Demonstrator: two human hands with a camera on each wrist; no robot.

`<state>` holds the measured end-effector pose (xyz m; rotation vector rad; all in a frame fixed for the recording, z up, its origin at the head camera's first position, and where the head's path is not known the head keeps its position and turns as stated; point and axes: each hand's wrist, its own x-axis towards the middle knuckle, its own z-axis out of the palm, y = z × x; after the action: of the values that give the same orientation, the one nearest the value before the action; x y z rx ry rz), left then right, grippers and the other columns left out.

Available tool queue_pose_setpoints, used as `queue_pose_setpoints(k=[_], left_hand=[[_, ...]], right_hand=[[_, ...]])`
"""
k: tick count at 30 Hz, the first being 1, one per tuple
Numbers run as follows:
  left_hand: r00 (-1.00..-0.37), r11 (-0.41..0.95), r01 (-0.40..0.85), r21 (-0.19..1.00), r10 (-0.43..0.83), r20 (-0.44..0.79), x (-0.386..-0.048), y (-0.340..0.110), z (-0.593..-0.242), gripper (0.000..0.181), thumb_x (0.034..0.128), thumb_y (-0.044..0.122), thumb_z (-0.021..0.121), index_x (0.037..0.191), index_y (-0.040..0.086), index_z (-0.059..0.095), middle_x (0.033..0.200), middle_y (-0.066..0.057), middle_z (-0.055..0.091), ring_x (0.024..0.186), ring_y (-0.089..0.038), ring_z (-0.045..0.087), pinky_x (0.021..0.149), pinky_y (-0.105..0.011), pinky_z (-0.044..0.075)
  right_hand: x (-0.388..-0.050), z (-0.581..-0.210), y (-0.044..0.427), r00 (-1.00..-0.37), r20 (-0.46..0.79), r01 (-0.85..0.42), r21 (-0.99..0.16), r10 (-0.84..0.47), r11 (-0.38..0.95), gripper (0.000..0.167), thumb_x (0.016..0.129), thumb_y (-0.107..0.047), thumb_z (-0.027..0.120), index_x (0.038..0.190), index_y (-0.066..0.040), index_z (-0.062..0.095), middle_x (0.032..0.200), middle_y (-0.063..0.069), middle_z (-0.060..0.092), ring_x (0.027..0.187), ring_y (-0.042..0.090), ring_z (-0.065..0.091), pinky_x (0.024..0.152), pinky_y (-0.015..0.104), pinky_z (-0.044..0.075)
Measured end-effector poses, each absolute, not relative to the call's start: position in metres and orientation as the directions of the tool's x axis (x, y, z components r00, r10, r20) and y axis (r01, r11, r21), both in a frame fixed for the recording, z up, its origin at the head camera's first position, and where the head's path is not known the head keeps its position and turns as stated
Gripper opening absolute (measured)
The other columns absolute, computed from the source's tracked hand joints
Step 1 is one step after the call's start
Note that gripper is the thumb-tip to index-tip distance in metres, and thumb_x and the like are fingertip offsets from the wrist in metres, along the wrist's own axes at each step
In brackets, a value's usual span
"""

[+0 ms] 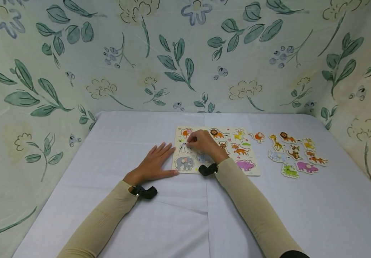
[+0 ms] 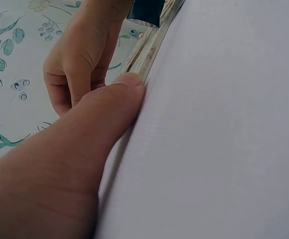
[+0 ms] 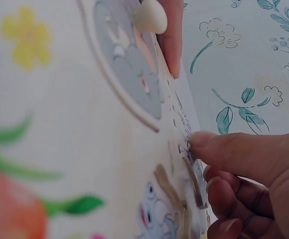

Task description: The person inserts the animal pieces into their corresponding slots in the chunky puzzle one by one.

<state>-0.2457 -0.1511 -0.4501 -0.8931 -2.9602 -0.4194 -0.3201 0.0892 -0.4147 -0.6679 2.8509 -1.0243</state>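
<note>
A wooden animal puzzle board lies on the white-covered table. My right hand is over its left part, with thumb and fingers pinching the zebra piece at the zebra's place. In the right wrist view, the thumb of that hand presses against the striped piece; its lower fingers are curled. Spread flat, my left hand rests at the board's left edge, its thumb near the lower left corner. Below the zebra sits the grey elephant piece, which has a white knob. My right hand and wrist hide the board's middle.
Right of the board lie several loose animal pieces, among them a giraffe, a lion, a purple hippo and a green one. A red-orange piece lies by the board's upper right edge. Floral cloth hangs behind the table.
</note>
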Motion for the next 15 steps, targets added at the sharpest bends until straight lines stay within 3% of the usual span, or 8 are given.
queue_pose_setpoints(k=[15], left_hand=[[-0.832,0.795,0.552,0.252,0.544,0.105,-0.2447,-0.1502,-0.4479,0.098,0.0801,0.078,0.048,0.154,0.018,0.027,0.16,-0.004,0.021,0.148,-0.026,0.01,0.118,-0.05,0.007]], right_hand=[[-0.3198,-0.4152,0.0884,-0.912,0.094,-0.367,-0.622,-0.399,0.692,0.007,0.087,-0.019,0.073,0.088,-0.012,0.074,0.082,-0.001,0.066,0.073,0.015,0.058,0.069,0.028,0.049]])
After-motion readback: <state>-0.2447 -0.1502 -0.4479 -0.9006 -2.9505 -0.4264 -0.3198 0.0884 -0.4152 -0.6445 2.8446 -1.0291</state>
